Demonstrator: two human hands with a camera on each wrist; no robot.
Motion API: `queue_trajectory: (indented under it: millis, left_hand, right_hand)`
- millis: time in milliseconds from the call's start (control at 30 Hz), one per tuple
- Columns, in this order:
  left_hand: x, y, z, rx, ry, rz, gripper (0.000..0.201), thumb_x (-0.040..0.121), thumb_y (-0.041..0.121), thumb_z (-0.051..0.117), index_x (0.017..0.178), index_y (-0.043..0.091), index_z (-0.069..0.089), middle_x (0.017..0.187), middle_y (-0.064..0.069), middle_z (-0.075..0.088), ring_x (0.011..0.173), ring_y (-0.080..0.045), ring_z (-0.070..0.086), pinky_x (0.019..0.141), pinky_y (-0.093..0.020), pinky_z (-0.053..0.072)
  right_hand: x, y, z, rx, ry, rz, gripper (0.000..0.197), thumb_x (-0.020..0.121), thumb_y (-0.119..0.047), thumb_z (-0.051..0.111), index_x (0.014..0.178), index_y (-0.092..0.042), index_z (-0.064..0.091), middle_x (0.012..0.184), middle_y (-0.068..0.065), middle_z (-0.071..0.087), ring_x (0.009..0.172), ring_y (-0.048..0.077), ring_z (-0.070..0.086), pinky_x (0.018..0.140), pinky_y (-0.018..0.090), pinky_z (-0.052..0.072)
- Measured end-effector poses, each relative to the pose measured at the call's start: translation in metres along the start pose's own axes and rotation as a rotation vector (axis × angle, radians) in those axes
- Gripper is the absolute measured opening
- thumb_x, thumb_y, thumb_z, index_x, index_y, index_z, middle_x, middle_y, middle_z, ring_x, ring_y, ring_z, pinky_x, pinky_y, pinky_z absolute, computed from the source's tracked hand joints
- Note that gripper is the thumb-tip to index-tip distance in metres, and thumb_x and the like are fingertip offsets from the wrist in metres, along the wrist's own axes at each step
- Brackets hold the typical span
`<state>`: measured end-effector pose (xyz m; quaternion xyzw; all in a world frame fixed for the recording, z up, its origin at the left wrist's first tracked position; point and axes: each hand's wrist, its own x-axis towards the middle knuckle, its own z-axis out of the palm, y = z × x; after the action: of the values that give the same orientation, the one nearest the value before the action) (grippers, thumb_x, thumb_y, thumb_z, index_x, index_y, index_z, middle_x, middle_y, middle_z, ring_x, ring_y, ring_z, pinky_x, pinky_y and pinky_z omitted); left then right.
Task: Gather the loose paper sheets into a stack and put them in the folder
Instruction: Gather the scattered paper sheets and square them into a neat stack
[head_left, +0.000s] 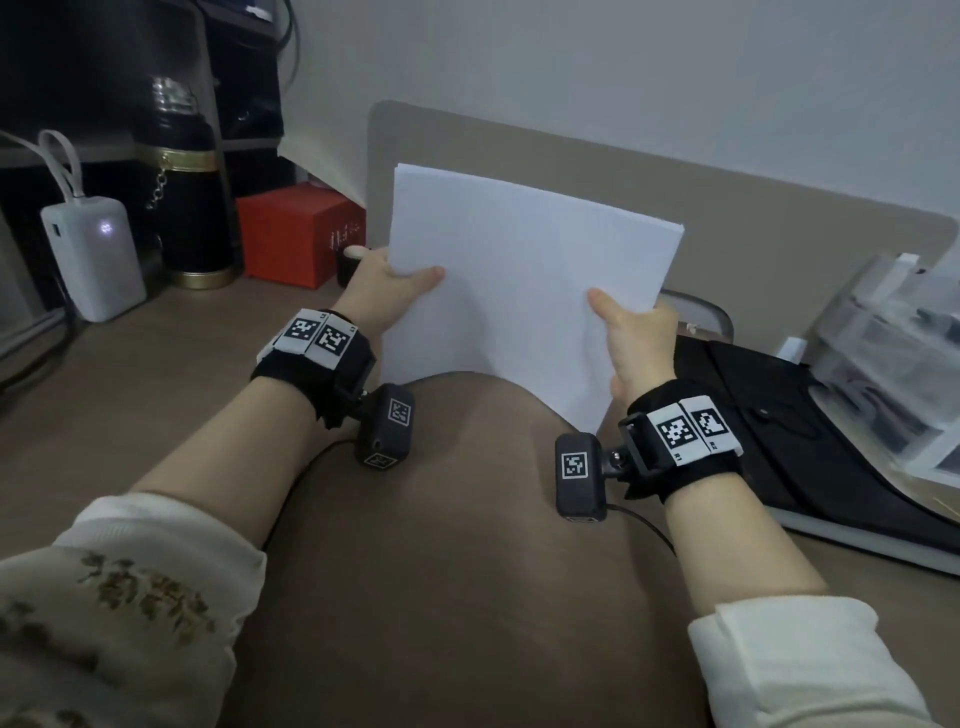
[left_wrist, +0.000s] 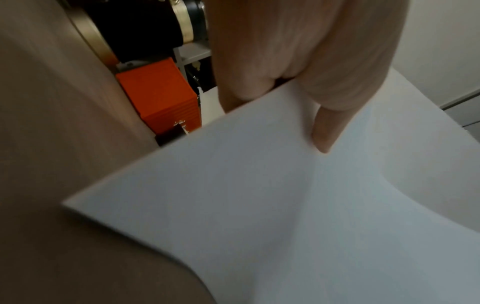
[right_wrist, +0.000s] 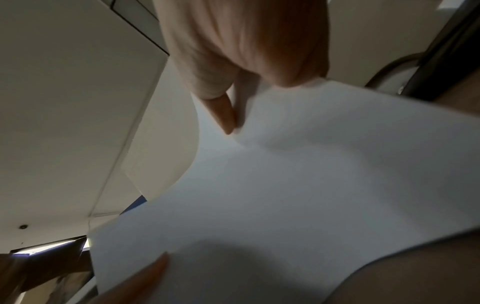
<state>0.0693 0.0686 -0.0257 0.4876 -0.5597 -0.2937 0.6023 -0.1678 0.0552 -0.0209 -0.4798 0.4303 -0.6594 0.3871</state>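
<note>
A stack of white paper sheets (head_left: 524, 275) stands nearly upright above the brown desk, its lower edge bowed upward. My left hand (head_left: 387, 288) grips the stack's left edge, thumb on the near face. My right hand (head_left: 636, 332) grips the right edge the same way. In the left wrist view the thumb (left_wrist: 324, 131) presses on the paper (left_wrist: 285, 205); in the right wrist view the paper (right_wrist: 311, 185) bends under my thumb (right_wrist: 223, 115). The black folder (head_left: 810, 441) lies on the desk to the right of my right wrist.
A red box (head_left: 296, 234), a black and gold flask (head_left: 189, 208) and a white power bank (head_left: 96, 254) stand at the back left. Clear plastic drawers (head_left: 893, 364) sit at the far right. A beige divider (head_left: 779, 234) rises behind the paper.
</note>
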Motion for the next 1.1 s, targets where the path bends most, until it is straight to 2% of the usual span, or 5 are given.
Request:
queue_trajectory:
  millis: [100,300,400,567,1100]
  left_hand:
    - [-0.001,0.003,0.009,-0.118,0.082,0.020,0.039,0.092,0.002,0.058,0.130,0.008,0.050,0.105,0.003,0.065,0.091,-0.006,0.065,0.082,-0.027,0.054]
    - [-0.001,0.014,0.008,-0.002,0.103,0.381,0.073,0.086,0.009,0.061,0.144,0.031,0.021,0.150,0.012,0.028,0.144,-0.009,0.025,0.120,-0.043,0.024]
    - [0.002,0.017,0.013,0.095,0.108,0.474,0.071,0.088,0.007,0.059,0.145,0.025,0.020,0.144,0.025,0.023,0.138,0.011,0.019,0.119,-0.020,0.015]
    - [0.002,0.019,0.010,0.125,0.143,0.392,0.044,0.083,0.020,0.059,0.114,0.043,0.039,0.122,0.010,0.048,0.118,-0.020,0.050,0.101,-0.051,0.043]
    - [0.006,0.017,0.006,0.111,0.180,0.309,0.034,0.085,0.020,0.048,0.105,0.047,0.039,0.091,0.018,0.048,0.076,-0.022,0.048,0.081,-0.055,0.049]
  right_hand:
    - [-0.004,-0.004,0.003,0.006,-0.036,-0.026,0.020,0.085,-0.003,0.062,0.091,-0.022,0.058,0.088,-0.009,0.066,0.077,0.003,0.063,0.067,0.016,0.049]
    - [-0.009,-0.018,0.001,-0.003,-0.196,-0.292,0.050,0.086,0.000,0.059,0.120,-0.034,0.048,0.120,-0.007,0.056,0.105,0.009,0.059,0.088,0.025,0.052]
    - [-0.009,-0.020,0.001,0.004,-0.265,-0.329,0.054,0.086,0.001,0.059,0.122,-0.038,0.047,0.128,-0.011,0.051,0.114,0.010,0.055,0.096,0.030,0.050]
    - [-0.005,-0.021,-0.001,-0.020,-0.279,-0.307,0.040,0.082,-0.007,0.059,0.108,-0.037,0.055,0.113,-0.004,0.056,0.098,0.013,0.056,0.087,0.038,0.050]
    - [0.003,-0.030,-0.007,-0.084,-0.227,-0.377,0.035,0.083,-0.003,0.060,0.102,-0.032,0.054,0.103,-0.010,0.054,0.088,0.012,0.055,0.074,0.030,0.051]
